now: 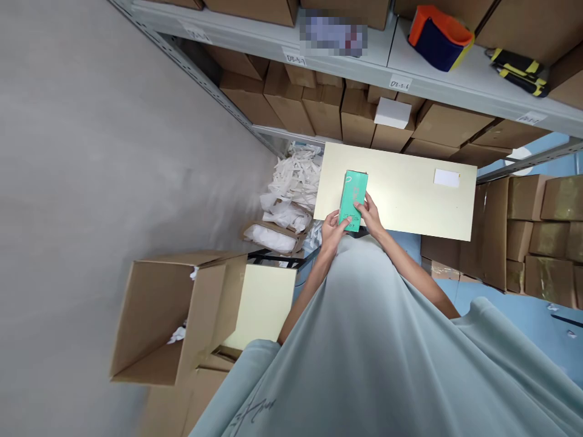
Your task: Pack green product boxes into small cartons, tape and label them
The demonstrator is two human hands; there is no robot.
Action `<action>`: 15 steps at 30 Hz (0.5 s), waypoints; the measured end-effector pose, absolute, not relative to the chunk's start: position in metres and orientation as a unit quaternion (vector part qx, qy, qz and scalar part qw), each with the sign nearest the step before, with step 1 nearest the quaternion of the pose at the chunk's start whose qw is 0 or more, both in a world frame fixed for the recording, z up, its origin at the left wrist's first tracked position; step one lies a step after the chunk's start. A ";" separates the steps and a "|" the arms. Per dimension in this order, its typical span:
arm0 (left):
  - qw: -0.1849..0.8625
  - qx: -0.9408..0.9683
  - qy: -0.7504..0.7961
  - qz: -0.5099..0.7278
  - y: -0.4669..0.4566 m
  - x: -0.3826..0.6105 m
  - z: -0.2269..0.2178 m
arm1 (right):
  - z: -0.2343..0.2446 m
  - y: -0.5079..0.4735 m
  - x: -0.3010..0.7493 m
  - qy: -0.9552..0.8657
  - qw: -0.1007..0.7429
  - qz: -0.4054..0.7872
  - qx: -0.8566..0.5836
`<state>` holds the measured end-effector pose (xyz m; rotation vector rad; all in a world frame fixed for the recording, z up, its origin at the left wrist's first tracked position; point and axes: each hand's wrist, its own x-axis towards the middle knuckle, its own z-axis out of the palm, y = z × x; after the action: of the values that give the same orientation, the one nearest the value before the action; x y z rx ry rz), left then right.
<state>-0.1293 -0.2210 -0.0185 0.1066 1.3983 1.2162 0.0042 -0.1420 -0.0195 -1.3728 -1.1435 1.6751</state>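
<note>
A slim green box (352,197) with pale printing is held between both hands, over the near left part of a cream tabletop (396,188). My left hand (334,230) grips its lower left edge, thumb on the front face. From the right, my right hand (370,216) closes on the opposite edge, its thumb also lying on the front. The fingers behind the box are hidden. Toward the right end of the tabletop lies a small white card or paper (447,178).
Shelving with cardboard boxes (285,97) rises behind the table; a tape dispenser (439,37) and a black-yellow tool (519,70) sit on its upper shelf. White packing scraps (298,176) lie left. An open carton (152,321) stands lower left, stacked cartons (551,243) at right.
</note>
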 end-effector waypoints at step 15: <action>0.578 0.040 0.641 0.504 -0.210 -0.111 -0.010 | -0.038 -0.097 0.019 -0.455 0.331 0.606 -0.562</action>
<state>-0.1110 -0.2101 -0.0102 0.0946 1.4991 1.1796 0.0186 -0.0973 -0.0384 -1.4693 -1.1890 1.5855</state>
